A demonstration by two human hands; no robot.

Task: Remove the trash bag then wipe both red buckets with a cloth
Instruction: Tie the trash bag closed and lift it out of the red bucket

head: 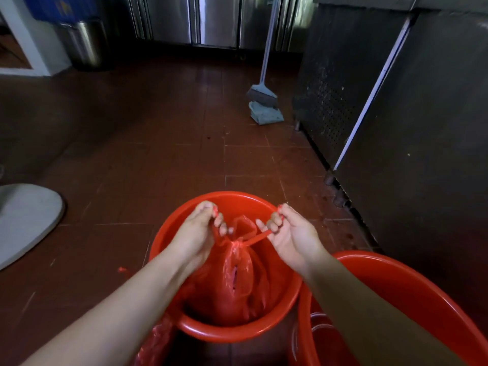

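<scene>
Bag-removal step: left hand [196,232] & right hand [286,233] each pinch a handle of the trash bag [237,276] in the bucket [266,203] below them, knot being tied; next prob lift bag out

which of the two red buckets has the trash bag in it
The red bucket under the hands, left of the other. The red trash bag sits inside it, both hands pulling its ties. The right-hand bucket shows no bag.

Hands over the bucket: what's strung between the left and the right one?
In the head view, the knotted neck of the red trash bag sits between the left hand and right hand; each pinches a bag tie, above the bucket.
</scene>
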